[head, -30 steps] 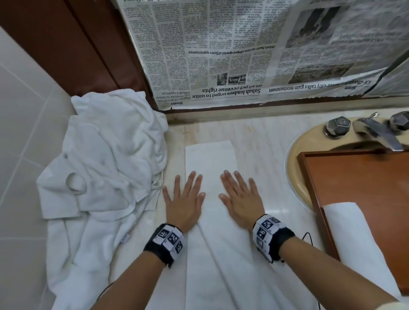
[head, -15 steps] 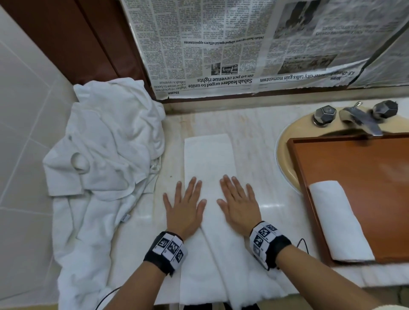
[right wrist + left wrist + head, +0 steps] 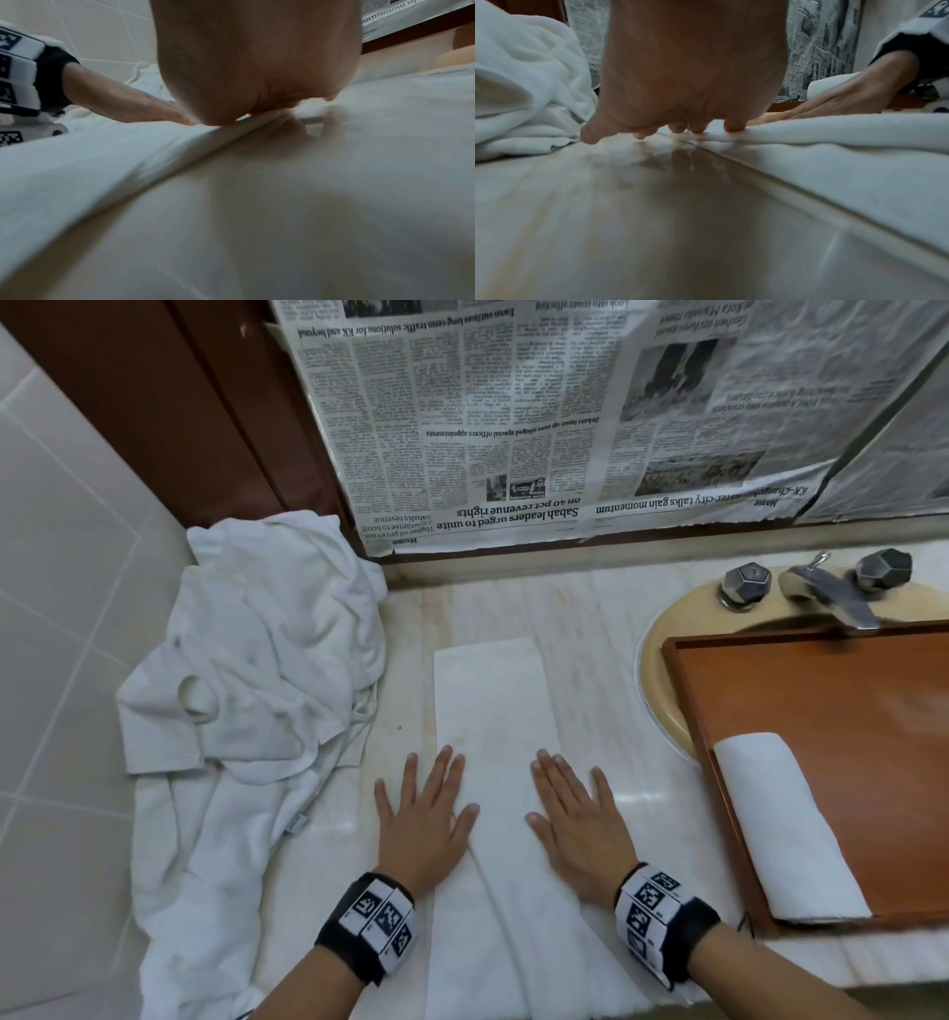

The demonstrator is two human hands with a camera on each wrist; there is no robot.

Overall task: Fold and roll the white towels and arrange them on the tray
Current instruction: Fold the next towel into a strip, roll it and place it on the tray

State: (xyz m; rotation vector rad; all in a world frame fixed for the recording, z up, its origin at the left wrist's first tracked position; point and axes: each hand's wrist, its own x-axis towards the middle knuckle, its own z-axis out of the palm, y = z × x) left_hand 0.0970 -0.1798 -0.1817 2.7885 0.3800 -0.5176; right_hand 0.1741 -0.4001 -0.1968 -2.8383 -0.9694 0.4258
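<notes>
A white towel folded into a long strip [image 3: 493, 762] lies on the marble countertop [image 3: 606, 660], running from its front edge toward the back wall, midway between the heap of unfolded towels [image 3: 257, 660] at the left end and the wooden tray [image 3: 821, 711] set over the sink [image 3: 662, 690] at the right. The left hand [image 3: 423, 819] presses flat, fingers spread, half on the strip's left edge and half on bare marble. The right hand [image 3: 580, 819] lies flat and spread on the strip's right side. One rolled towel [image 3: 785, 824] already rests along the tray's left side.

As a guess, the glossy marble is the risk: when rolling starts, the strip may slide or its layers skew, giving a lopsided roll. The overlapping fold near the front edge already looks uneven.

The strip's near end runs out of frame. Both wrist views are largely blocked by the palms, so fingertip contact is hard to make out. The tray's right side is cut off.
</notes>
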